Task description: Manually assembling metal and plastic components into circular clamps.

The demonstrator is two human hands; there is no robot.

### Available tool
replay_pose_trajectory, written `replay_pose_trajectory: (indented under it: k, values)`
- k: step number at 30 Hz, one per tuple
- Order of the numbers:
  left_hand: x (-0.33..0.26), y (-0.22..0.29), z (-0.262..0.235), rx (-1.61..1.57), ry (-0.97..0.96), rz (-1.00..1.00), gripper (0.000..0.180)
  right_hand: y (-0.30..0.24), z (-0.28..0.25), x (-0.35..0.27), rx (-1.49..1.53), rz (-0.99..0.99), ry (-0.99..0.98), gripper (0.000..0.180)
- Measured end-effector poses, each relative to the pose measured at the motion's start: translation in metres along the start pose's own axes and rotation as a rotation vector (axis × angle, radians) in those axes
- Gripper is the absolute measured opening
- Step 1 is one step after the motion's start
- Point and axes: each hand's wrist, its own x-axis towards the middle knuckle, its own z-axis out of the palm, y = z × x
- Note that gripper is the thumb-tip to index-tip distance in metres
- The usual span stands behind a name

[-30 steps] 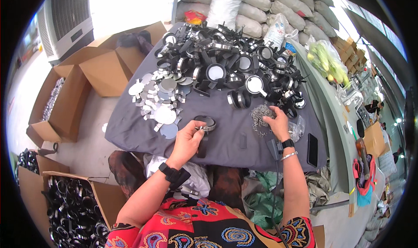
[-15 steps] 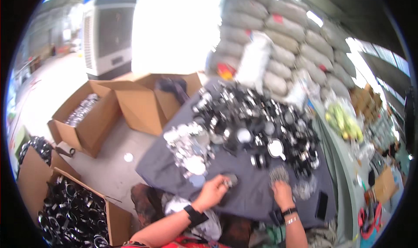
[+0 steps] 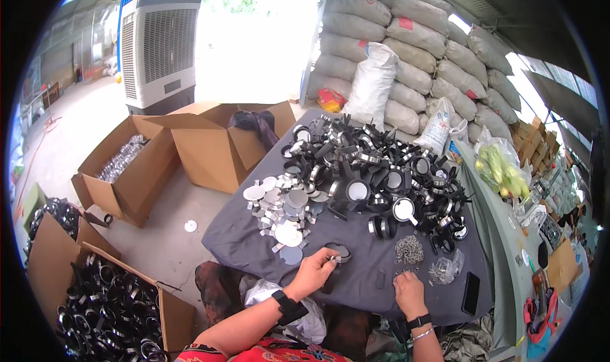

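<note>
My left hand [image 3: 312, 273] pinches the edge of a round black part [image 3: 341, 252] with a grey face, just above the cloth-covered table. My right hand [image 3: 410, 294] has its fingers bent down to the cloth at the near side of a pile of small screws [image 3: 408, 250]. Its fingertips are close together among a few loose screws; what they hold is too small to make out. Left of my hands lie silver discs with tabs [image 3: 289, 233]. Beyond them spreads a heap of black round parts with silver rims [image 3: 358, 191].
A clear bag of screws [image 3: 447, 270] and a black phone [image 3: 470, 293] lie at the right. A small dark bar [image 3: 380, 279] rests between my hands. Cardboard boxes [image 3: 202, 158] stand left, one near box [image 3: 176, 317] full of black rings. Stacked sacks [image 3: 416, 38] rise behind.
My right hand has drawn back toward me from the screw pile, with its fingertips now at the pile's near side. My left hand has shifted slightly up, still holding the round black part.
</note>
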Motion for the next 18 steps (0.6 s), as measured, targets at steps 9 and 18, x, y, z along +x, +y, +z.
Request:
replay_pose_trajectory:
  k: [9, 18]
  values:
    - [-0.006, 0.0, 0.001, 0.014, 0.013, 0.041, 0.02, 0.007, 0.013, 0.0, 0.291, 0.215, 0.057, 0.012]
    - [-0.013, 0.006, 0.0, 0.009, -0.026, -0.031, 0.019, 0.003, 0.006, -0.004, 0.277, 0.306, 0.019, 0.012]
